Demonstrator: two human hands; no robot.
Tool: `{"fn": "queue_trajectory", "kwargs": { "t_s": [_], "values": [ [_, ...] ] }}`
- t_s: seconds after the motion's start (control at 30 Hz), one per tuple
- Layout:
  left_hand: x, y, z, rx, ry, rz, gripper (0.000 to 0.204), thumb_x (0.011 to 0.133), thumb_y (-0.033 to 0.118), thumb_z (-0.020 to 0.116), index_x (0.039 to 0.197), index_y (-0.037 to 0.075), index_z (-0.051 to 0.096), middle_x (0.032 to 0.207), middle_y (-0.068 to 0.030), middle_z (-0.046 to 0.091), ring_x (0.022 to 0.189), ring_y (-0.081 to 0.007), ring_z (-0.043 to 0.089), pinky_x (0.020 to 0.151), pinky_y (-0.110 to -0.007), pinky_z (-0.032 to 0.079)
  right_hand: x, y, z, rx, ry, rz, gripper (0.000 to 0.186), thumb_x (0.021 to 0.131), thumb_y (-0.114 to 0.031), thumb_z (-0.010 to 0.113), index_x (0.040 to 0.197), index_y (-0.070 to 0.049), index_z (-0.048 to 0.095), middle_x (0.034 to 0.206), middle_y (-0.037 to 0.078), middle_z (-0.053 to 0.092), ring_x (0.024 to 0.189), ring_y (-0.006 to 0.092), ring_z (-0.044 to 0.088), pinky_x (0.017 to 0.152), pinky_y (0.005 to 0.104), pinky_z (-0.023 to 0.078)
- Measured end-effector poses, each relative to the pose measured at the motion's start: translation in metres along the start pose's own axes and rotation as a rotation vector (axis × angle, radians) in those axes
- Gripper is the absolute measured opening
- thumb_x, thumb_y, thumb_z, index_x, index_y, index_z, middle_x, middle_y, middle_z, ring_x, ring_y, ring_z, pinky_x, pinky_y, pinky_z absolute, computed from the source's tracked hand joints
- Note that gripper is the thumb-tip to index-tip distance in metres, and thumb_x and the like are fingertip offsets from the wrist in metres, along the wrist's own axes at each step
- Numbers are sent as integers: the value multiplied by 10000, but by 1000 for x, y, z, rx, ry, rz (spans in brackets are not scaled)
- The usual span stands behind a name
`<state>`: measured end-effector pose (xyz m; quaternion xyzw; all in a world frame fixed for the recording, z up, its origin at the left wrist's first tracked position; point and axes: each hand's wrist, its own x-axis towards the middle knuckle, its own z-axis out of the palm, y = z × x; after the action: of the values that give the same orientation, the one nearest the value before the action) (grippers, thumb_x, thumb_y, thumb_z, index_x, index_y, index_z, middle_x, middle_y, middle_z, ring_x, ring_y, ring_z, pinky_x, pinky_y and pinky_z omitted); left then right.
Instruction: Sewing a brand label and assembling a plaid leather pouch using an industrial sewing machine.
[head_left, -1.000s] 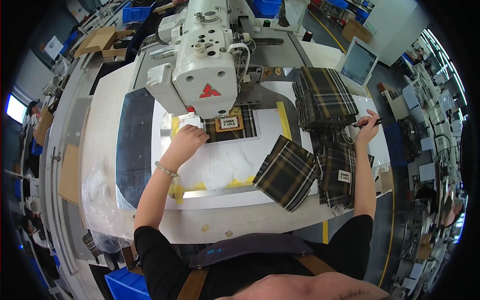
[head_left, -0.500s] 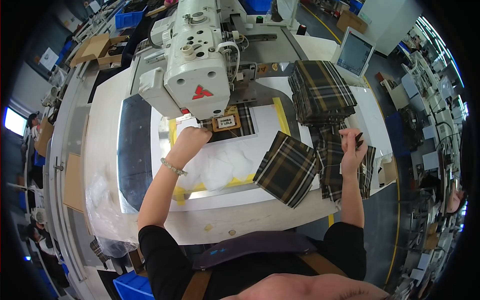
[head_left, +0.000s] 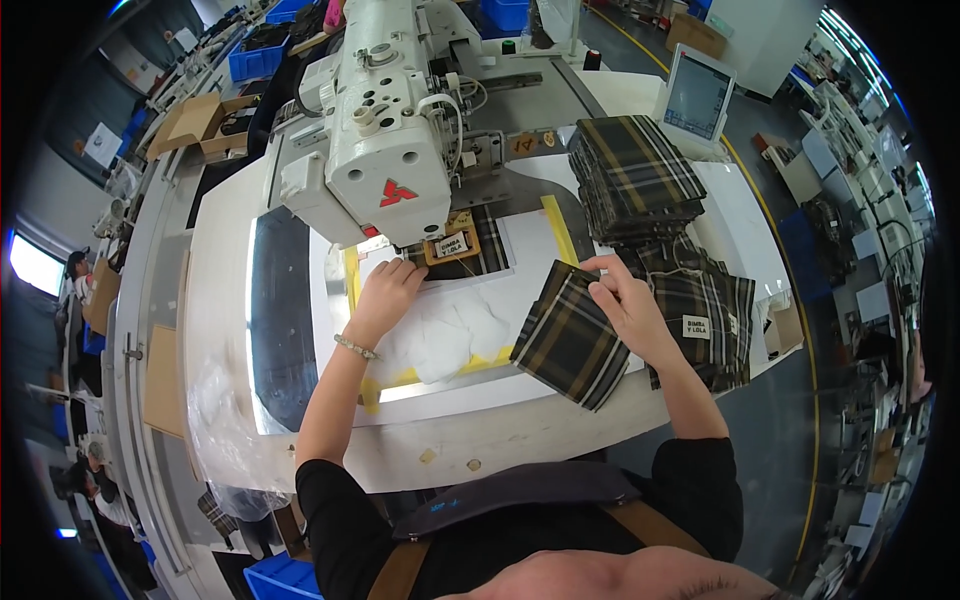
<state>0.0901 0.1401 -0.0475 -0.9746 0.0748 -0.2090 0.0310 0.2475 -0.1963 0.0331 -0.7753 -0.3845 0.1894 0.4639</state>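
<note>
My left hand [head_left: 392, 292] rests with fingers slightly bent and apart at the lower left edge of a plaid piece [head_left: 488, 232] under the white machine head [head_left: 382, 170]. On that piece sits an orange frame [head_left: 436, 253] around a white label. My right hand [head_left: 622, 300] pinches the top corner of a loose plaid square [head_left: 560, 350]; whether it still holds the dark tool is hidden. Right of it lie plaid pieces [head_left: 715, 290] with white labels, and behind them a tall plaid stack [head_left: 635, 165]. A white sheet edged with yellow tape [head_left: 562, 228] lies under the work.
A screen [head_left: 693, 92] stands at the back right beside thread cones [head_left: 591, 60]. Cardboard boxes [head_left: 185, 128], blue bins [head_left: 250, 63] and plastic wrap [head_left: 215, 430] are at the left. A yellow floor line runs past the table's right. Other people work at the far left.
My right hand has moved left and down from beside the stack to the loose square; the dark tool it held is out of sight. My left hand stays by the frame with fingers slightly shifted.
</note>
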Motion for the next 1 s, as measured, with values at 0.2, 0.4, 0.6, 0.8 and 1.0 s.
{"fn": "queue_trajectory", "kwargs": {
  "t_s": [0.2,0.4,0.6,0.8,1.0],
  "values": [
    [-2,10,-6,-86,49,-68,187,758,26,605,939,27,651,874,-81,588,858,-241,581,780,-348,481,1,-14,12,-173,-51,-104,308,955,-322,570,1142,-80,533,856,116,636,787,271,632,696,361,469],
    [-5,28,-24,-143,54,-135,203,725,-22,595,914,25,652,867,-86,577,857,-257,575,781,-360,483,4,-19,26,-250,-131,-163,285,920,-298,611,1106,-83,589,954,90,657,854,262,650,749,348,498],
    [6,34,-52,-333,128,-279,178,750,-68,603,888,22,671,829,-110,576,816,-298,573,734,-388,478,16,-21,49,-351,-178,-284,274,872,-298,660,1046,-85,661,903,60,647,765,239,643,671,315,505],
    [26,36,-55,-369,160,-338,134,801,-46,602,895,15,676,825,-117,595,786,-313,587,700,-392,479,56,-18,91,-380,-108,-384,277,855,-322,667,1005,-90,687,932,59,660,789,257,651,670,347,512],
    [39,34,-53,-391,195,-348,108,837,10,598,900,44,678,819,-95,615,687,-291,623,606,-369,494,84,-2,126,-417,-48,-360,285,843,-331,668,990,-88,682,950,80,671,828,300,655,693,398,513]
  ]
}}
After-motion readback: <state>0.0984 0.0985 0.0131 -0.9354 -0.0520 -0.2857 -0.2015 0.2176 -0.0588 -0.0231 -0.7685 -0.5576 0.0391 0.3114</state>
